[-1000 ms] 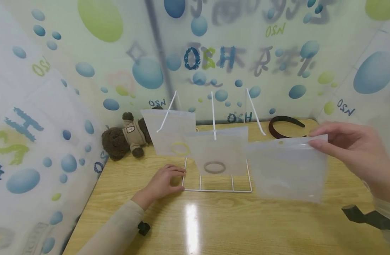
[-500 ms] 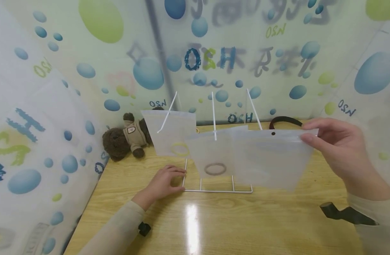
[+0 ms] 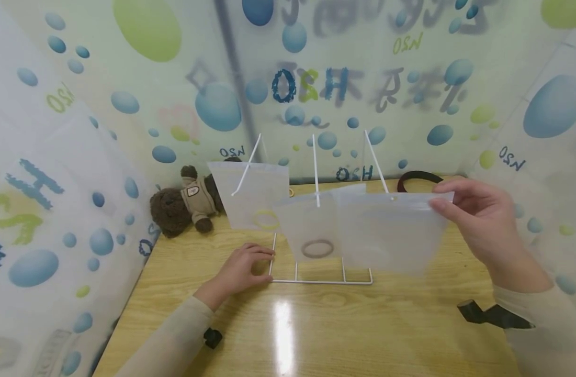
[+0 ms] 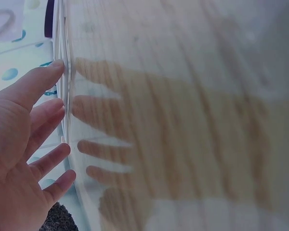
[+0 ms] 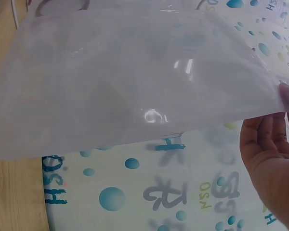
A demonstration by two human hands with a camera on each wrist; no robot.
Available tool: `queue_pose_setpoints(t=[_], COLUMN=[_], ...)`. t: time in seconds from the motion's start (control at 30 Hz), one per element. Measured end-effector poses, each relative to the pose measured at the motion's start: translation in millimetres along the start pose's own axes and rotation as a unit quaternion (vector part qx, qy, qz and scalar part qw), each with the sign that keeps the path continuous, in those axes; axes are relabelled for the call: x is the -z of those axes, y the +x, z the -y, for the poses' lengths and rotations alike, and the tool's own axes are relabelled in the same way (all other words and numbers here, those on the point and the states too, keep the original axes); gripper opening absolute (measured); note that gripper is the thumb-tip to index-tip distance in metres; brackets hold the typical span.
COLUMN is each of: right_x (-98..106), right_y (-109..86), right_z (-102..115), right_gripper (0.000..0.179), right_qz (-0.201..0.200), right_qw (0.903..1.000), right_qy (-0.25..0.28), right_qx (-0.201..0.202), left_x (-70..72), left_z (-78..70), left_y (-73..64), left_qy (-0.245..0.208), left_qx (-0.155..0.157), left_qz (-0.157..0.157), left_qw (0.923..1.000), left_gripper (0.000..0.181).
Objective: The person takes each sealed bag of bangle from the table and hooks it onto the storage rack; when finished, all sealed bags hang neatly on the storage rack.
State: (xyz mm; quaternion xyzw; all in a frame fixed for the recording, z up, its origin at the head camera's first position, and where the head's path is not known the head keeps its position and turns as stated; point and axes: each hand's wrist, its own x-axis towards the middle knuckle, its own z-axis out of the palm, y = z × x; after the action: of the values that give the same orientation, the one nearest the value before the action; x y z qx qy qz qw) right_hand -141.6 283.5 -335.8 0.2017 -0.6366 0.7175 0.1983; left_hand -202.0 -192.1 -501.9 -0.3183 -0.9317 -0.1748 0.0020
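Note:
My right hand (image 3: 487, 228) pinches the top right corner of a frosted plastic bag (image 3: 391, 230) between thumb and fingers. The bag's top hole sits right at the tip of the right prong of a white wire rack (image 3: 323, 282). Two more such bags hang from the rack: the left bag (image 3: 247, 196) shows a yellow ring inside, and the middle bag (image 3: 311, 225) a brownish ring. The right bag overlaps the middle one in the head view. My left hand (image 3: 240, 268) rests on the table, its extended fingertips at the left side of the rack's base.
A dark brown teddy bear (image 3: 184, 204) lies behind the rack at the left. Toward the back right is a dark headband (image 3: 412, 178), partly behind my right hand. Printed curtains (image 3: 391, 52) enclose the wooden table (image 3: 344, 335).
My right hand has carried its bag leftward, bringing the bag's hole from right of the rack to the right prong's tip. The left hand stays put.

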Motion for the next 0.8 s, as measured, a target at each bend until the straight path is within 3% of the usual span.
queue_pose_setpoints(t=[0.4,0.6,0.8], right_x=[-4,-4,-1], right_y=[6.7,8.5,8.5], right_z=[-15,-19,-23], right_gripper=[0.023,0.02,0.021], right_qz=[-0.018,-0.042,-0.014], right_qw=[0.9996,0.9968,0.998], right_qy=[-0.018,-0.065,-0.057], right_qx=[0.008,-0.016,-0.022], left_x=[0.0,0.6,4.3], left_z=[-0.1,-1.8,-5.1], left_y=[-0.4,-0.2,-0.2], left_qy=[-0.003,-0.004,-0.007], left_qx=[0.0,0.008,0.019], left_qz=[0.0,0.004,0.011], left_qw=[1.0,0.9999,0.9997], left_gripper=[0.052,0.052,0.052])
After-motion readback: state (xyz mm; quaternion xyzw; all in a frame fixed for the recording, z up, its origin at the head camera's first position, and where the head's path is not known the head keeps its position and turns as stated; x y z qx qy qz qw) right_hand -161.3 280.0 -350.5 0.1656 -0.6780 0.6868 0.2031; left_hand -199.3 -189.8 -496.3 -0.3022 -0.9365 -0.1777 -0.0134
